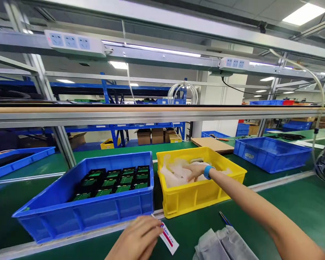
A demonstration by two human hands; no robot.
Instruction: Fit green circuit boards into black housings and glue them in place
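Note:
My left hand (137, 240) is at the lower middle, its bent fingers closed on a narrow white card (170, 239) with red and blue print. The lettering is too blurred to read. My right hand (197, 170), with a blue band (208, 172) at the wrist, reaches into the yellow bin (203, 196). Its fingers are apart and touch crumpled, whitish translucent plastic bags (172, 176); what lies under them is hidden. To the left, a blue bin (89, 218) holds rows of green circuit boards (107, 182) in black housings.
Grey bags (223, 245) and a thin dark pen-like item (224, 218) lie at the front. Behind the yellow bin are flat cardboard sheets (212, 145) and another blue bin (276, 153). A metal rail (162, 116) crosses above the bins. Cables hang at the right.

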